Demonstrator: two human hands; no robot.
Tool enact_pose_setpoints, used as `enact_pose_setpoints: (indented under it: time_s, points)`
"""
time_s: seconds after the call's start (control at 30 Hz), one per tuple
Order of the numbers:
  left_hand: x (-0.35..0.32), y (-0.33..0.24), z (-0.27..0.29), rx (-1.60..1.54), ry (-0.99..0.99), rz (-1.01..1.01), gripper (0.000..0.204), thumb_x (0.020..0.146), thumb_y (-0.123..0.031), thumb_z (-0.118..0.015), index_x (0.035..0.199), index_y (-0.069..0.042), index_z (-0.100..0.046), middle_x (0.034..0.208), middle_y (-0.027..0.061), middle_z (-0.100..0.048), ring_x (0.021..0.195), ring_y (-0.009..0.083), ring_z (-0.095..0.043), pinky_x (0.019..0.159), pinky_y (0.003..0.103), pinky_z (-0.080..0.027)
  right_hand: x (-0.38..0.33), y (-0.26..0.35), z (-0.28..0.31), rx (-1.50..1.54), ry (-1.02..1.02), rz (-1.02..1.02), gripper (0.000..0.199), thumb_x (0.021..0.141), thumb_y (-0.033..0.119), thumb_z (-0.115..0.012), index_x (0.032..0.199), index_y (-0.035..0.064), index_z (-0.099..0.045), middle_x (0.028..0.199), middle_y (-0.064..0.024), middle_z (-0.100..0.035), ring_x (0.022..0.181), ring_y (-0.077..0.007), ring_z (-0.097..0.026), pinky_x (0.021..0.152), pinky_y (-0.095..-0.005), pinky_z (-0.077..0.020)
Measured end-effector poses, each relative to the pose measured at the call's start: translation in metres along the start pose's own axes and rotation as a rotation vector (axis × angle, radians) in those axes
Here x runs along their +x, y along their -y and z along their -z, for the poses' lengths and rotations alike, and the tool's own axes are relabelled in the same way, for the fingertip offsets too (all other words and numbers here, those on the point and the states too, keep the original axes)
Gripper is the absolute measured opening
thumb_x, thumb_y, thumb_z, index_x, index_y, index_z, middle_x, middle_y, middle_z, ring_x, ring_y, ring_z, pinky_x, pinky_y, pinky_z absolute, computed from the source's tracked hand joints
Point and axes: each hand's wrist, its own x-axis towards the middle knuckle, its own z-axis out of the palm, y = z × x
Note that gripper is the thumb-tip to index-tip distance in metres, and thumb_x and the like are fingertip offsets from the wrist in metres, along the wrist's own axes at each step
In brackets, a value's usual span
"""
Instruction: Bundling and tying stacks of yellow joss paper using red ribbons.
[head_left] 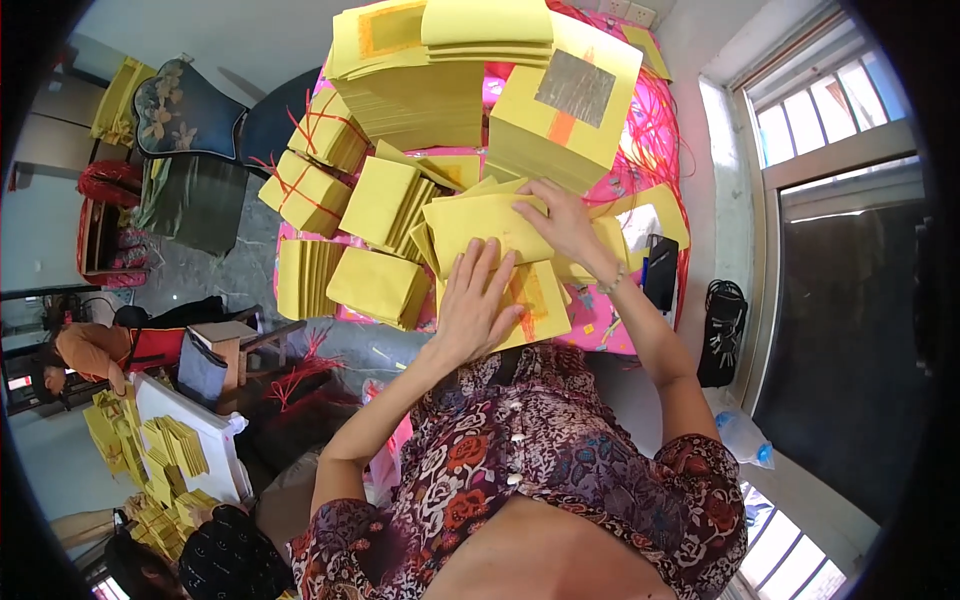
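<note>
My left hand (475, 305) lies flat with its fingers spread, pressing the lower edge of a folded bundle of yellow joss paper (475, 228). At that bundle's right edge, my right hand (562, 228) is bent, its thumb and fingers closed on the paper. Under my left hand shows a sheet of joss paper (545, 300) with an orange print. Beyond my hands stand a tall stack of flat joss paper (550, 120) with a silver patch and another tall stack (420, 105) with folded sheets on top. What lies beneath my left palm is hidden.
Folded yellow bundles (375, 285) sit left on the pink-covered table (640, 150), two tied with red string (305, 190). Loose red strings hang off the right edge near a black phone (660, 270). Two other people are at the lower left, beside a white table (205, 440).
</note>
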Motion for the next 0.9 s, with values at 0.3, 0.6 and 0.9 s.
enact_pose_setpoints:
  time_s: [0.3,0.6,0.9]
  points:
    - [0.002,0.012,-0.016,0.036,0.107,0.067,0.078,0.093,-0.046,-0.058,0.155,-0.007,-0.029,0.159,0.0268,-0.019,0.148,0.0457,-0.016,0.118,0.056,-0.018,0.011,-0.008,-0.017,-0.146,-0.08,0.092,0.023,0.092,0.029,-0.066,0.104,0.0092,-0.065,0.102,-0.0097,-0.061,0.09,-0.0338,-0.064,0.075,-0.0427,-0.0519]
    - [0.004,0.01,-0.017,0.054,0.136,0.089,0.082,0.094,-0.051,-0.055,0.155,-0.004,-0.026,0.159,0.0267,-0.018,0.147,0.0478,-0.014,0.118,0.057,-0.016,0.016,-0.002,-0.019,-0.137,-0.114,0.065,0.025,0.088,0.029,-0.072,0.101,0.0088,-0.065,0.096,-0.0089,-0.063,0.093,-0.0316,-0.064,0.077,-0.04,-0.0501]
    - [0.006,0.015,-0.021,0.047,0.171,0.089,0.085,0.094,-0.055,-0.054,0.154,-0.002,-0.026,0.16,0.0264,-0.018,0.147,0.0487,-0.012,0.118,0.058,-0.016,0.016,-0.004,-0.022,-0.11,-0.139,0.029,0.028,0.085,0.029,-0.074,0.101,0.008,-0.064,0.1,-0.0095,-0.064,0.096,-0.0315,-0.064,0.08,-0.0417,-0.0504]
